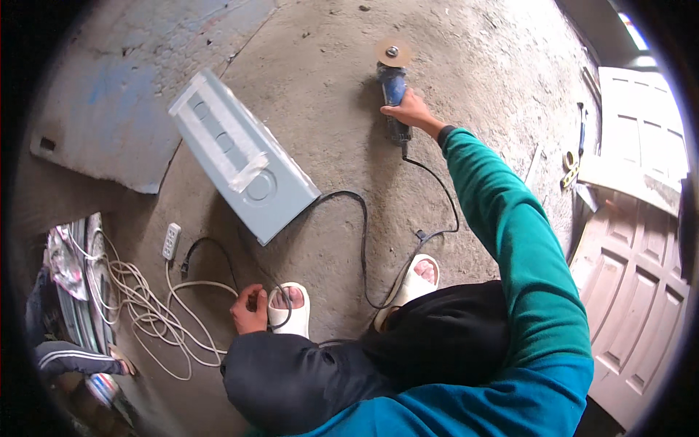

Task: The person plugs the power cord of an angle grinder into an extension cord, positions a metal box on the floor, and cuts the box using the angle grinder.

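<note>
Out ahead, my right hand (411,111) is closed round the body of a blue and black angle grinder (394,89). Its thin tan disc (394,52) points away from me and its black power cord (435,172) trails back toward my feet. Low beside my left foot, my left hand (250,309) has its fingers curled; what they hold, if anything, cannot be made out. A pale grey metal box (251,171), with round knockouts and strips of whitish tape on its top face, lies tilted on the floor to the left of the grinder.
A white power strip (171,242) lies left of my feet, near a black plug (185,271) and a tangled white extension cable (149,302). A worn flat sheet (109,102) covers the far left floor. Panelled wooden doors (633,291) stand at the right. Another person's leg (76,359) shows at lower left.
</note>
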Available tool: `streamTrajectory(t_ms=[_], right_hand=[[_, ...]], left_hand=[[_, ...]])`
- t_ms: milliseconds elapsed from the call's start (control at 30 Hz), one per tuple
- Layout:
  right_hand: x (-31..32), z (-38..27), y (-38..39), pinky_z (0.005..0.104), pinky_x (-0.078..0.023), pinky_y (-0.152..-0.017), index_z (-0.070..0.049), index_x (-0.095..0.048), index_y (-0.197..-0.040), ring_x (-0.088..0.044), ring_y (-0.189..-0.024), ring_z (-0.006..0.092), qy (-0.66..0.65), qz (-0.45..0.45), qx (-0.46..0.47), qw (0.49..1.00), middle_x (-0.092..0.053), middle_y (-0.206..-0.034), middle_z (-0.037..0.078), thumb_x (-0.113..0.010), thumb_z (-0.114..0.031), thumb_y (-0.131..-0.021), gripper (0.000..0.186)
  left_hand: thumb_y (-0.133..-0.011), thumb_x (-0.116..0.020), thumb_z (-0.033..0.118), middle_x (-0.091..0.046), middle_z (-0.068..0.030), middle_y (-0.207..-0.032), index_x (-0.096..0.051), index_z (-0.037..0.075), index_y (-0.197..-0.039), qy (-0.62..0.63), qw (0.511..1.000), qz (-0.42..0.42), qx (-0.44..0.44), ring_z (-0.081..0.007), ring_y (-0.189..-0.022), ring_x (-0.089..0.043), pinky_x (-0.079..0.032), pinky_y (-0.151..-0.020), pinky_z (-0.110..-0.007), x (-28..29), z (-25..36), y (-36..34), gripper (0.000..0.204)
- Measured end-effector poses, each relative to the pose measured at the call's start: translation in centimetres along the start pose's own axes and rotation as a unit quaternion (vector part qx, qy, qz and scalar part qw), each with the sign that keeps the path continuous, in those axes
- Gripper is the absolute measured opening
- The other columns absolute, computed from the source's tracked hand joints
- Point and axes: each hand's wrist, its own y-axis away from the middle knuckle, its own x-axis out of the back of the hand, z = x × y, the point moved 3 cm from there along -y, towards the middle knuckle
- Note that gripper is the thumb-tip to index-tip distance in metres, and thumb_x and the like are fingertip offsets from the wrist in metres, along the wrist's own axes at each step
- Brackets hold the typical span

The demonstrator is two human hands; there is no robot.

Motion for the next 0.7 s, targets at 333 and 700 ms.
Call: streamTrajectory(t_ms=[333,700], right_hand=[[8.9,-7.6,2.4,0.0324,-0.049,-0.058,-0.013,-0.062,-0.101,-0.061,-0.073,0.0134,-0.479,-0.13,-0.118,0.86,-0.062,-0.09,0.005,-0.063,-0.043,-0.074,0.04],[16.4,-11.8,6.4,0.0295,-0.057,-0.084,-0.016,-0.042,-0.132,-0.063,-0.1,0.0229,-0.244,0.108,0.351,0.898,-0.062,-0.11,0.009,-0.084,0.002,-0.054,0.09]], left_hand=[[-0.084,-0.067,0.015,-0.065,-0.0061,-0.079,-0.067,0.0,-0.095,0.012,1.0,0.027,0.006,-0.0142,-0.071,-0.059,-0.048,-0.066,-0.029,1.2,2.5,1.1,0.018],[-0.084,-0.068,0.016,-0.065,-0.0058,-0.082,-0.066,0.0,-0.094,0.003,0.999,0.022,-0.027,-0.0142,-0.074,-0.059,-0.047,-0.068,-0.029,1.0,4.3,1.6,0.019]])
